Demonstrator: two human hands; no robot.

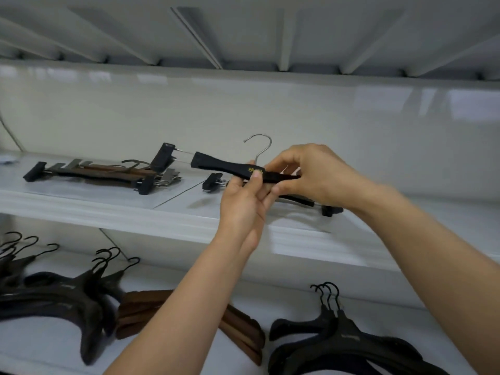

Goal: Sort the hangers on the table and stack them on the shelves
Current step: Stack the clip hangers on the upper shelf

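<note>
I hold a black clip hanger [213, 163] with a silver hook and gold lettering just above the upper white shelf [113, 209]. My left hand [243, 201] pinches its bar from below near the middle. My right hand [311, 174] grips the bar's right part from above, hiding that end. Under it, other black clip hangers [328, 211] lie on the shelf. A stack of brown clip hangers [108, 174] with black clips lies to the left on the same shelf.
On the lower shelf lie piles of black coat hangers at the left [62, 296] and right [346, 345], with brown wooden hangers [140, 309] between them, partly behind my left forearm. Another shelf's underside [243, 31] spans the top of the view.
</note>
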